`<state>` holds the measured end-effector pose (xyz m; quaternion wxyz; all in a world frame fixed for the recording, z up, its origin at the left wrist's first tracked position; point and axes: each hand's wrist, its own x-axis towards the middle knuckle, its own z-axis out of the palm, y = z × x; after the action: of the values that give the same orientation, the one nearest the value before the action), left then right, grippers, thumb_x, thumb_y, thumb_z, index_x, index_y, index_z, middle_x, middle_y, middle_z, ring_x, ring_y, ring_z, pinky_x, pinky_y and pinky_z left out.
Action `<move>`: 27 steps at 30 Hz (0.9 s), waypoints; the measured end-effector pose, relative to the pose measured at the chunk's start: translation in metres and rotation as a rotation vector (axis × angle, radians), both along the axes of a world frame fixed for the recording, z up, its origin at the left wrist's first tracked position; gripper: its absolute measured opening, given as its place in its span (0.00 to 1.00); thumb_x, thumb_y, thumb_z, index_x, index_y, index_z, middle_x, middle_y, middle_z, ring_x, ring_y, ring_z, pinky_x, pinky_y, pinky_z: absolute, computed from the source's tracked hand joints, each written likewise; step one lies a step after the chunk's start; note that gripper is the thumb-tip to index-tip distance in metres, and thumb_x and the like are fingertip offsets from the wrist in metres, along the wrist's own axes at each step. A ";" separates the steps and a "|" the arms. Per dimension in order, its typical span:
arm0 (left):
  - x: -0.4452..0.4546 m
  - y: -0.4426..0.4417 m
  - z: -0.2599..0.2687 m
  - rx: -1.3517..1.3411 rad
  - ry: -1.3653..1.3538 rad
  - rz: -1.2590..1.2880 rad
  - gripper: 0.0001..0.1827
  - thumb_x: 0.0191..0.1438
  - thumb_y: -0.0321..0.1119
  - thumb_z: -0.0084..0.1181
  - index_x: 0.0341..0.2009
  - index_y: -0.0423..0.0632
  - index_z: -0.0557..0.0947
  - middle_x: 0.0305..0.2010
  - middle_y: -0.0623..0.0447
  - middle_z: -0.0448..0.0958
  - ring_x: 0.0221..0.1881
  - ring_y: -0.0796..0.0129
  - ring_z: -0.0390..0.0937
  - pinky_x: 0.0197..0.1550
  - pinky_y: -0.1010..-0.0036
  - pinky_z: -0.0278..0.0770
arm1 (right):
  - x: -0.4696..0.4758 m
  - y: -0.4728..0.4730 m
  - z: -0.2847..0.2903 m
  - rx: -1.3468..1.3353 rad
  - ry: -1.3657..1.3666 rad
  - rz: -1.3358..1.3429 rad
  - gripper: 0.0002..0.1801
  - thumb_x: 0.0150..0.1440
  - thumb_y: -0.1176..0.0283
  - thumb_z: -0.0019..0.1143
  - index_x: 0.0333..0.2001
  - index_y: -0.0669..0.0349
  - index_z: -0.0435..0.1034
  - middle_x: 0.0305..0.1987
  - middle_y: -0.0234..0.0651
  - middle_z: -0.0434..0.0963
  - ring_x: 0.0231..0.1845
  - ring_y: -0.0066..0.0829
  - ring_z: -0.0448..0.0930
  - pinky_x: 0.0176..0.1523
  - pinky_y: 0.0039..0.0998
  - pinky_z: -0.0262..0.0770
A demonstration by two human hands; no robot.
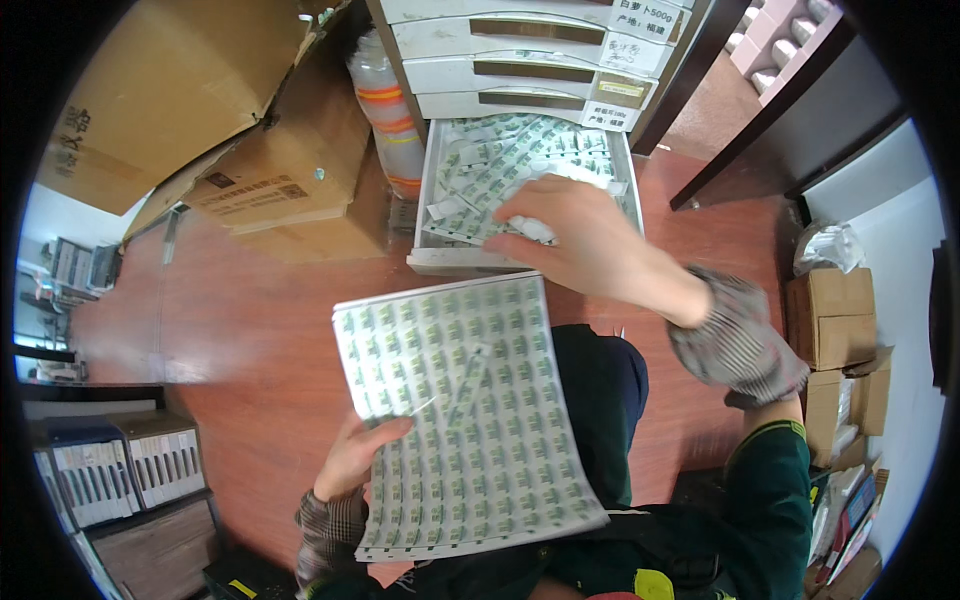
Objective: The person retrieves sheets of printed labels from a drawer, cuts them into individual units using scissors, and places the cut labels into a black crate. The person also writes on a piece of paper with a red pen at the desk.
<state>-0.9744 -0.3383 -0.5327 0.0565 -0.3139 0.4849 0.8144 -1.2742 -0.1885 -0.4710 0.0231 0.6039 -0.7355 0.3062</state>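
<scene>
My left hand [364,450] grips the left edge of a stack of printed label sheets [480,420], thumb on top, above my lap. Small green-and-white labels in rows cover the top sheet, and a short loose label strip [469,379] lies on it. My right hand [570,232] hovers over or in the pulled-out white drawer [465,260], fingers curved and slightly blurred. Whether it holds anything cannot be told; a white piece of paper [532,227] shows beneath its fingers. Loose label sheets and strips [495,165] lie crosswise in the drawer.
Closed drawers [536,34] bearing written labels rise above the pulled-out one. Large cardboard boxes [300,172] and a clear wrapped roll [390,120] stand at the left. Binders [165,457] fill a shelf at lower left. A dark door [787,112] and smaller cartons [836,319] are at the right.
</scene>
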 end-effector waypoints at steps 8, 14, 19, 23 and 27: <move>0.048 -0.007 0.010 -0.059 0.047 0.265 0.26 0.50 0.24 0.55 0.55 0.32 0.68 0.50 0.42 0.75 0.47 0.62 0.76 0.48 0.70 0.74 | 0.007 -0.062 -0.031 0.225 0.160 -0.127 0.26 0.45 0.49 0.64 0.34 0.63 0.74 0.37 0.38 0.76 0.42 0.39 0.75 0.45 0.34 0.73; 0.053 -0.016 0.025 -0.069 0.083 0.345 0.25 0.50 0.21 0.53 0.55 0.33 0.68 0.50 0.42 0.75 0.46 0.60 0.77 0.47 0.70 0.75 | 0.007 -0.084 -0.051 0.223 0.188 -0.183 0.31 0.45 0.44 0.60 0.33 0.66 0.75 0.35 0.46 0.77 0.44 0.45 0.76 0.47 0.41 0.72; 0.070 -0.018 0.027 0.007 0.121 0.475 0.28 0.49 0.18 0.48 0.58 0.33 0.64 0.51 0.38 0.74 0.46 0.56 0.78 0.47 0.68 0.78 | 0.013 -0.083 -0.031 0.329 0.234 -0.114 0.27 0.48 0.47 0.58 0.29 0.66 0.75 0.34 0.46 0.78 0.44 0.45 0.76 0.45 0.43 0.70; 0.078 -0.016 0.026 0.020 0.160 0.573 0.30 0.48 0.17 0.46 0.59 0.33 0.62 0.52 0.36 0.72 0.48 0.53 0.77 0.49 0.64 0.78 | 0.005 -0.062 -0.042 0.425 0.113 -0.005 0.20 0.51 0.55 0.56 0.28 0.64 0.76 0.30 0.43 0.79 0.38 0.43 0.78 0.42 0.42 0.71; 0.085 -0.019 0.021 0.045 0.174 0.596 0.29 0.48 0.17 0.46 0.58 0.32 0.62 0.53 0.35 0.72 0.47 0.51 0.78 0.48 0.63 0.80 | 0.004 -0.050 -0.056 0.284 -0.359 -0.004 0.10 0.52 0.66 0.56 0.30 0.62 0.76 0.28 0.41 0.79 0.32 0.40 0.80 0.42 0.37 0.73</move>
<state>-0.8898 -0.3574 -0.5117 -0.2196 -0.3700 0.3563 0.8294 -1.2705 -0.2389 -0.5272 -0.1927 0.5353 -0.7648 0.3023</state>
